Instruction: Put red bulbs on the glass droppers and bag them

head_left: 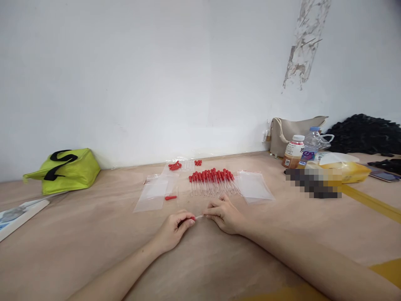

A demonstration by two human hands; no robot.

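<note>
My left hand (pixel 176 228) is closed around a red rubber bulb (pixel 193 218), and only the bulb's end shows past the fingers. From that end a thin glass dropper tube (pixel 199 216) runs to my right hand (pixel 226 215), which pinches it between thumb and fingers. How deep the tube sits in the bulb I cannot tell. Just beyond my hands lies a row of red-bulbed glass droppers (pixel 211 177), tubes toward me. One loose red bulb (pixel 171 197) lies left of a single glass tube (pixel 178 196).
Clear plastic bags (pixel 255 186) flank the row, with more red bulbs (pixel 174 165) and glass tubes (pixel 188 165) behind. A yellow-green bag (pixel 72 169) stands left. Bottles (pixel 293 151), a beige bag (pixel 294 125) and a yellow tissue pack (pixel 355 171) are on the right, before the wall.
</note>
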